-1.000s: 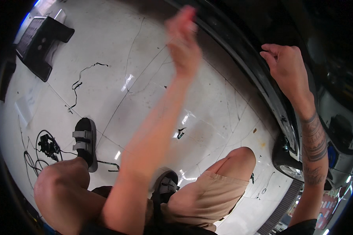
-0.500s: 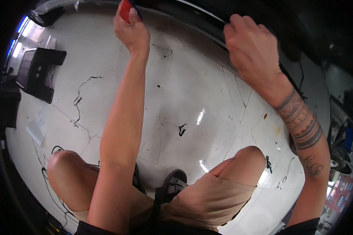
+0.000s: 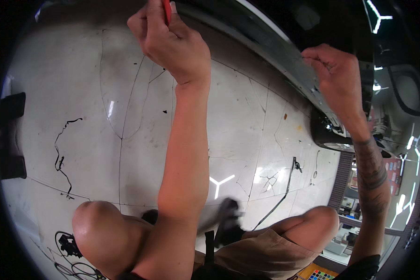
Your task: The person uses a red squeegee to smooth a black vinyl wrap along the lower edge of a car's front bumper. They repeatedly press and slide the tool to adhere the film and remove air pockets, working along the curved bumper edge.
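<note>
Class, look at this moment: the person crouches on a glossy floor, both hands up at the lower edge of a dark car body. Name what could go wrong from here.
1. The right hand pinches the thin panel edge; it might cut or trap fingers.
2. The left hand grips a red tool at the edge; a slip could scratch the panel.
3. Loose black cables lie on the shiny floor near the feet; possible tripping when standing.

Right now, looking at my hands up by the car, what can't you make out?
- Red tool in the left hand: head view, its tip is cut off by the top edge.
- Right hand fingertips: hidden behind the dark car body edge.
- Foot: blurred.
</note>
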A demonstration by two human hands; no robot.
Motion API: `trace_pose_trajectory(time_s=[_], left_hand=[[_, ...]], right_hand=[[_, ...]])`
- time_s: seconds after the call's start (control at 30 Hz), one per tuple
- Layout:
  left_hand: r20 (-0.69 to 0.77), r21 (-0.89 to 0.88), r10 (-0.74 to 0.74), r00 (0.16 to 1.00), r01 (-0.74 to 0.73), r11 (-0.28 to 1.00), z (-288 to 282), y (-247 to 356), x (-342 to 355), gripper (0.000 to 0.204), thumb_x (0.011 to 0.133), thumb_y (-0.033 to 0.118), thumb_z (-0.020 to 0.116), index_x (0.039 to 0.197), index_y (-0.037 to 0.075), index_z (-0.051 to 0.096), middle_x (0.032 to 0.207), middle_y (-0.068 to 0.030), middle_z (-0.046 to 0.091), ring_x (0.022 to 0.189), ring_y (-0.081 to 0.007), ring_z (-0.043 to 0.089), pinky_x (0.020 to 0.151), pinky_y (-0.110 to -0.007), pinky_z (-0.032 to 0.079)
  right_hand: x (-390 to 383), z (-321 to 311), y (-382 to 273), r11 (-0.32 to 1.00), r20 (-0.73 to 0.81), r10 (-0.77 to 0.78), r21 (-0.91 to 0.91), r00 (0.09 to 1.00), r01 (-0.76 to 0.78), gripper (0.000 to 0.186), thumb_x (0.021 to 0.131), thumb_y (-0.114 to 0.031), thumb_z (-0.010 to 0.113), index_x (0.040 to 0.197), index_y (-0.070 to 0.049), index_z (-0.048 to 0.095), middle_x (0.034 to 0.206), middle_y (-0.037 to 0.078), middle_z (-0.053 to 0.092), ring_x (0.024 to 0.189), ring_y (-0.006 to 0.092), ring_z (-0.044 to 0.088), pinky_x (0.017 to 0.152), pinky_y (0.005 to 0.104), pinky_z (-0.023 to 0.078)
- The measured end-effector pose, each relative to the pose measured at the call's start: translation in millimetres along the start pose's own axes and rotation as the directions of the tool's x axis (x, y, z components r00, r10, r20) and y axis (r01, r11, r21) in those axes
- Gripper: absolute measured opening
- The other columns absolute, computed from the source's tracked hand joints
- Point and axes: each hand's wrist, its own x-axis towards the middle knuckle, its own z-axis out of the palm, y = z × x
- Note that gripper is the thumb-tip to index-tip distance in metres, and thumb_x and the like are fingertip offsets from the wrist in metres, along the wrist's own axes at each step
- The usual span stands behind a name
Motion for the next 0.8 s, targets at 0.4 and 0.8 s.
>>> trace_pose_trajectory(time_s=[0.4, 0.8], left_hand=[[0.045, -0.2, -0.085, 0.995, 0.093, 0.975, -10, 12, 6, 0.033, 0.104, 0.019, 0.053, 0.129, 0.001, 0.065, 0.109, -0.0147, 0.067, 0.106, -0.0274, 0.062, 0.094, -0.035, 0.048], [0.077, -0.127, 0.07, 0.995, -0.06, 0.99, -5, 4, -27, 0.037, 0.104, 0.027, 0.051, 0.127, 0.001, 0.065, 0.109, -0.0189, 0.064, 0.103, -0.0332, 0.065, 0.092, -0.037, 0.05]], right_hand=[[8, 1, 11, 0.989, 0.044, -0.123, 0.091, 0.991, 0.118, 0.012, 0.086, 0.0, 0.065, 0.095, 0.0, 0.073, 0.083, 0.016, 0.071, 0.068, 0.0267, 0.07, 0.063, 0.0345, 0.052], [13, 23, 18, 0.866, -0.189, -0.433, -0.357, 0.881, 0.349, 0.012, 0.082, -0.011, 0.07, 0.089, -0.001, 0.072, 0.081, 0.019, 0.069, 0.076, 0.0371, 0.069, 0.068, 0.0428, 0.055]])
